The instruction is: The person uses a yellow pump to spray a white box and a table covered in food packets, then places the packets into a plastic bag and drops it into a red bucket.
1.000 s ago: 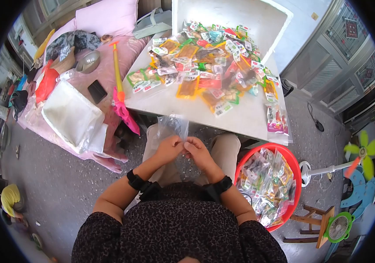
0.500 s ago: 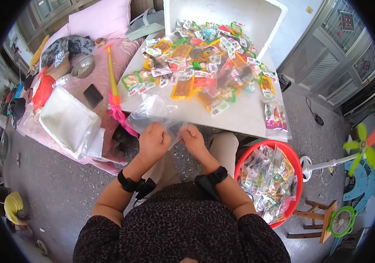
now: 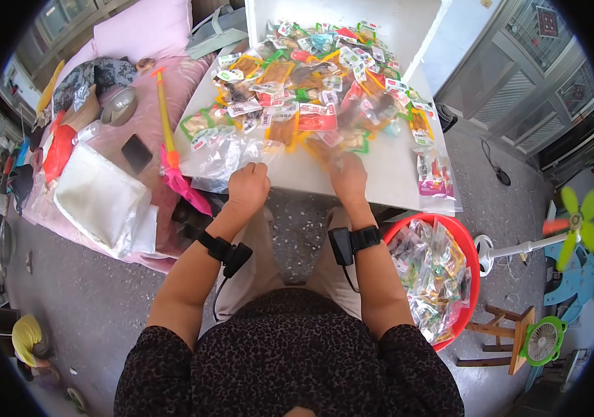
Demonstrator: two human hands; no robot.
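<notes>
My left hand (image 3: 248, 184) is closed at the front edge of the table, holding a clear plastic bag (image 3: 224, 158) that spreads flat over the tabletop. Over the near end of an orange snack packet (image 3: 319, 147) rests my right hand (image 3: 348, 179). Its fingers are blurred and partly hidden, so their grip on the packet does not show. Beyond both hands lies a loose heap of sealed snack packets (image 3: 318, 97) in orange, green and red. A purple-and-red packet in a clear bag (image 3: 436, 177) is at the table's right corner.
The white table (image 3: 297, 174) runs back to a white foam box (image 3: 345, 14). A red tub (image 3: 473, 285) of bagged packets stands by my right leg. To the left is a pink bed (image 3: 154, 135) with a phone (image 3: 136, 153). Fans (image 3: 575, 222) and a stool (image 3: 512, 340) stand right.
My hands have moved apart. The right one has let go of the clear bag and gone forward and right onto the orange packet; the left keeps the bag, now further up the table.
</notes>
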